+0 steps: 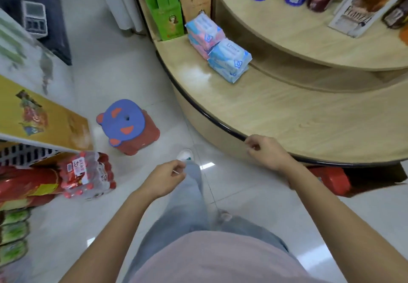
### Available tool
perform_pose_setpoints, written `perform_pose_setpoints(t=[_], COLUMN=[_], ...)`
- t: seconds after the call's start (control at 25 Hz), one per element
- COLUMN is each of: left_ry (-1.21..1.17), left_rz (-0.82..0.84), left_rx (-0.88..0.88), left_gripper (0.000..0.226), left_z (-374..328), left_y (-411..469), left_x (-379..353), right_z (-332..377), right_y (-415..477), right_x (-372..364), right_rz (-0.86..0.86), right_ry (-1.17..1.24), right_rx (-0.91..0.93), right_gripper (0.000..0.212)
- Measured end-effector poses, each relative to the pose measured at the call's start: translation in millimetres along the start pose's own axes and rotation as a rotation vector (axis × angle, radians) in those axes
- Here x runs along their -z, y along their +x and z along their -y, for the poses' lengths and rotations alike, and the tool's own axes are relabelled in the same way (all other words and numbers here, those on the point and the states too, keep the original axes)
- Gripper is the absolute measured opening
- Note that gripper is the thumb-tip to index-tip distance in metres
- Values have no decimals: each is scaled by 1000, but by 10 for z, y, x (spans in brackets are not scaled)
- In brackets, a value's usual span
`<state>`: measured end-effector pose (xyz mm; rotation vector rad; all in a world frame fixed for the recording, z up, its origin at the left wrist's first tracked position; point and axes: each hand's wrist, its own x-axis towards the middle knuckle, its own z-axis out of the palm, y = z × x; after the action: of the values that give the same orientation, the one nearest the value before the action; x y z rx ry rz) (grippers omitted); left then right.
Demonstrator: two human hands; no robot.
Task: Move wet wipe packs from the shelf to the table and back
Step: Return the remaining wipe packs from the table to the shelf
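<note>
Both hands are loosely curled and hold nothing. The left hand (163, 179) is over the floor and the right hand (267, 152) is at the table's dark rim. The wet wipe packs (229, 59) are stacked in two piles on the curved wooden table (287, 110), well apart from both hands and near green boxes (163, 6).

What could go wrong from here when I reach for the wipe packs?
1. The blue wipe packs lean against the pink stack on the counter; pulling one out carelessly could topple the others.
2. The stool and the bottle pack sit on the floor to your left, so a sideways step might trip you.
</note>
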<state>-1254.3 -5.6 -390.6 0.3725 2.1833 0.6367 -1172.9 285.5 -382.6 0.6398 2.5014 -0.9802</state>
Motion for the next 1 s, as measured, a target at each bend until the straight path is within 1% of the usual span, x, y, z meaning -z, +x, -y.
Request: perform_pose_setpoints(t=[0.12,0.24,0.32,0.4,0.48,0.56,0.64,0.72,0.76,0.88,0.92,1.0], left_ry=[27,98,151,179,121,89,41,-32,-75,-233,-264,-299], left_rz=[-11,17,30,33,50,61,72,97,115,122,117,107], left_rx=[-16,-74,-114,-161,-169,-175,-191,-217,-215,-163,-160,-149], left_gripper=[27,27,27,27,30,40,51,53,54,63,64,57], left_z=[-68,-384,-618,-858,-1115,-1346,-1606,-1810,-1864,-1954,-1963,-2012], left_y=[695,1283,1701,2127,2510,2792,2941,3026,3070,3233,3277,3296], left_x=[605,1272,1640,1870,1961,1943,1878,1780,1724,1566,1529,1489], right_z=[230,463,572,613,592,573,554,571,573,596,608,620], right_y=[626,1064,1294,1478,1631,1821,2060,2294,2409,2727,2796,2869], right_x=[84,203,315,407,503,613,775,950,1017,1077,1028,893], right_rz=[-1,-7,-45,-125,-245,-315,-287,-249,-239,-194,-208,-302], right_ry=[63,124,197,339,550,718,824,948,1018,1177,1184,1147], right_rx=[-64,-143,-186,-282,-421,-520,-550,-573,-583,-564,-571,-618], right_gripper=[22,23,24,24,30,50,70,84,85,69,73,88])
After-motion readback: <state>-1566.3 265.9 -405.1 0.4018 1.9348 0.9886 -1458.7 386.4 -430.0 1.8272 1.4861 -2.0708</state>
